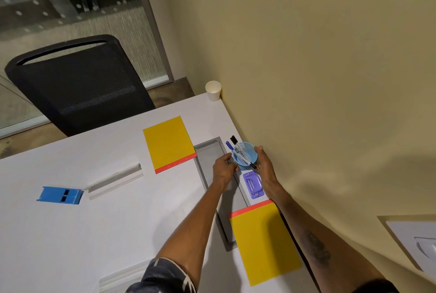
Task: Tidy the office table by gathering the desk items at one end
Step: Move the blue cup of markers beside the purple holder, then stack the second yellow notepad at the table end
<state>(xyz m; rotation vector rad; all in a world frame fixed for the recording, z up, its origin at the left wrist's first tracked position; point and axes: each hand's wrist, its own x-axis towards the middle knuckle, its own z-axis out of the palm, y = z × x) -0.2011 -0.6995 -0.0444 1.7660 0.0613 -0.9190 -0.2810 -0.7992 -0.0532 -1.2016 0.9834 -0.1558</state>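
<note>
A light blue cup (248, 154) with several markers (238, 148) in it stands on the white table (99, 222) close to the wall. My left hand (224, 167) grips its left side and my right hand (264, 163) cups its right side. Just below the cup lies a purple stapler-like item (253, 185). One yellow notepad (168, 142) lies left of the cup, another yellow notepad (263, 243) nearer to me. A blue box (61, 195) and a clear acrylic stand (115, 180) lie to the left.
A grey cable tray slot (207, 151) runs along the table beside the wall. A white paper cup (213, 91) stands at the far corner. A black mesh chair (77, 85) is behind the table. The beige wall (318, 80) bounds the right side.
</note>
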